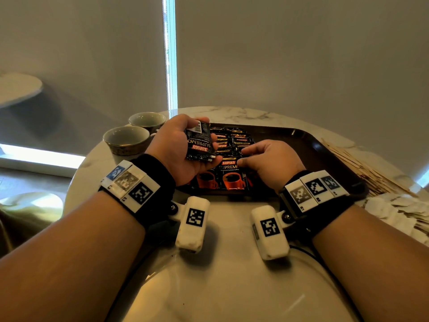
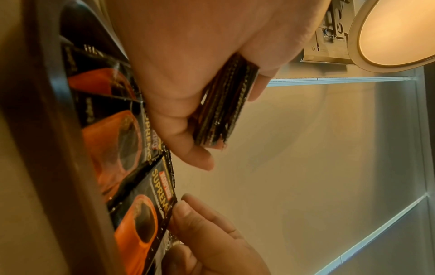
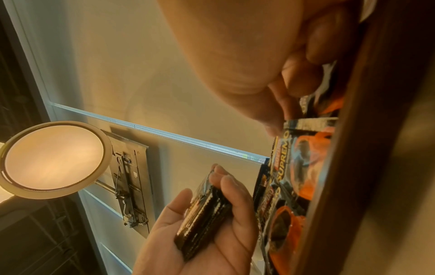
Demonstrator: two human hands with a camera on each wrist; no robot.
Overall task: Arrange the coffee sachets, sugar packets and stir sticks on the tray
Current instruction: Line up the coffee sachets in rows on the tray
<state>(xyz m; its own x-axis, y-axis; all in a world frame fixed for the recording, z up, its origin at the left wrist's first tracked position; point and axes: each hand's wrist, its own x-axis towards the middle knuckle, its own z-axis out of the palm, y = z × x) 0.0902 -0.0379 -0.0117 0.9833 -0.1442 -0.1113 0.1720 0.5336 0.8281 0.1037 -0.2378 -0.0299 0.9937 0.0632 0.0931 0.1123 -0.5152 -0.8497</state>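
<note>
Head view: dark brown rectangular plastic tray (image 1: 325, 156) on white marble table (image 1: 232, 228); black-and-orange coffee sachets (image 1: 232, 173) laid in its left part; two ceramic cups (image 1: 126, 139) left; wooden stir sticks (image 1: 362, 166) and white sugar packets (image 1: 394, 210) right, off tray.

Left wrist view: left hand (image 2: 200, 61), fingers curled, grips stack of black sachets (image 2: 223, 104) edge-on.

Right wrist view: right hand (image 3: 270, 65) pinches one laid sachet's top edge.

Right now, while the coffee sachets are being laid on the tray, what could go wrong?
1. The left hand holds a stack of sachets in a loose grip; some might slide out.
2. The right hand pinches the sachet overlapping its neighbours at the front edge of the tray; a tug could shift the row.
</note>
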